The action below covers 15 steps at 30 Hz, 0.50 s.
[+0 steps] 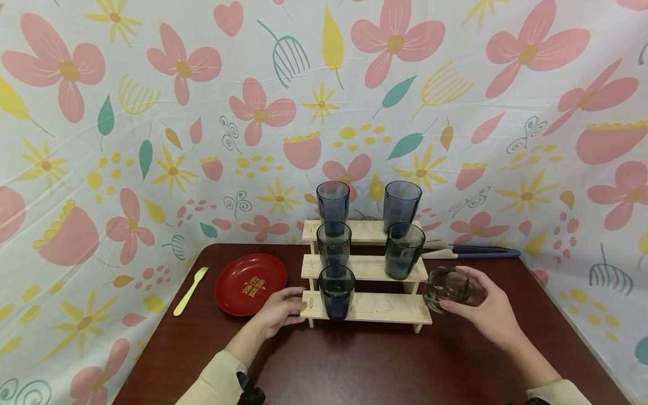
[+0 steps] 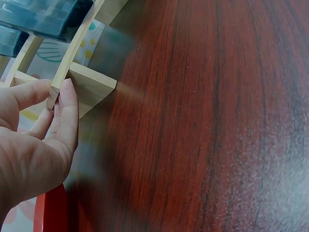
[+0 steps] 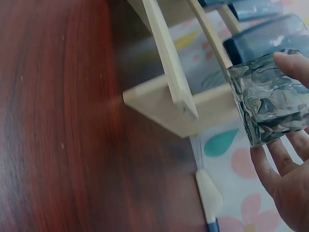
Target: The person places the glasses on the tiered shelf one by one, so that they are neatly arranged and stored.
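Note:
A three-step wooden rack (image 1: 387,305) stands on the table with several blue-tinted glasses on it. Two stand on the top step, two on the middle one, and a single dark blue glass (image 1: 337,292) on the left of the bottom step. My left hand (image 1: 280,311) pinches the left end of the bottom step between thumb and fingers, plain in the left wrist view on the board's end (image 2: 54,94). Beside the rack's right end, my right hand (image 1: 491,315) holds a clear greyish, wavy-sided glass (image 3: 270,99), tilted and raised off the table.
A red plate (image 1: 230,287) with gold characters lies left of the rack, near my left hand. Farther left is a pale yellow fork (image 1: 190,291). Blue-and-white tongs (image 1: 486,251) lie at the back right. A flower-patterned cloth (image 1: 263,56) hangs behind the dark wooden table (image 1: 374,365).

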Motion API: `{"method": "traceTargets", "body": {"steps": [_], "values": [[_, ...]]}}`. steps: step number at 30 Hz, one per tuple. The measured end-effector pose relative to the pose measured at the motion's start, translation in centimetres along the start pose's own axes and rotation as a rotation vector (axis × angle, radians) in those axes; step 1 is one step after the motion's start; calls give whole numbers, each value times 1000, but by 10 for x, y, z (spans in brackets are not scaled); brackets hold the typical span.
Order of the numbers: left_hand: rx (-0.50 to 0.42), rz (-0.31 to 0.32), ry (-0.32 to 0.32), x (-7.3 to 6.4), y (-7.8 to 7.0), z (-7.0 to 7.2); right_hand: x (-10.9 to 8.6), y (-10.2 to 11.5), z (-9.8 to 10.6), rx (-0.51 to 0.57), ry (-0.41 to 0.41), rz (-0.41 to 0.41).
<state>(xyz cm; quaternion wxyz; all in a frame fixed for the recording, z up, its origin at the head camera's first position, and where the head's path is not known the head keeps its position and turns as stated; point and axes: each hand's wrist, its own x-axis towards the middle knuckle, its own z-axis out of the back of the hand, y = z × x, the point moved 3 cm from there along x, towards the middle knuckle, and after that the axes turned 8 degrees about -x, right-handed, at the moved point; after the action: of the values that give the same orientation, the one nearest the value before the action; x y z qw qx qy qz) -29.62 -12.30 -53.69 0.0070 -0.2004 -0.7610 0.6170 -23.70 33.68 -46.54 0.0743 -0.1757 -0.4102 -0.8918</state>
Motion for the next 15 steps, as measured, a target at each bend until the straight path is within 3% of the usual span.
{"method": "traceTargets", "body": {"steps": [9,15], "values": [[-3,6,1,-1,-1,-1,-3,23,-25,-49,31,63],[-4,9,1,0,-1,-1,-5,32,-43,-26,79,42]]}}
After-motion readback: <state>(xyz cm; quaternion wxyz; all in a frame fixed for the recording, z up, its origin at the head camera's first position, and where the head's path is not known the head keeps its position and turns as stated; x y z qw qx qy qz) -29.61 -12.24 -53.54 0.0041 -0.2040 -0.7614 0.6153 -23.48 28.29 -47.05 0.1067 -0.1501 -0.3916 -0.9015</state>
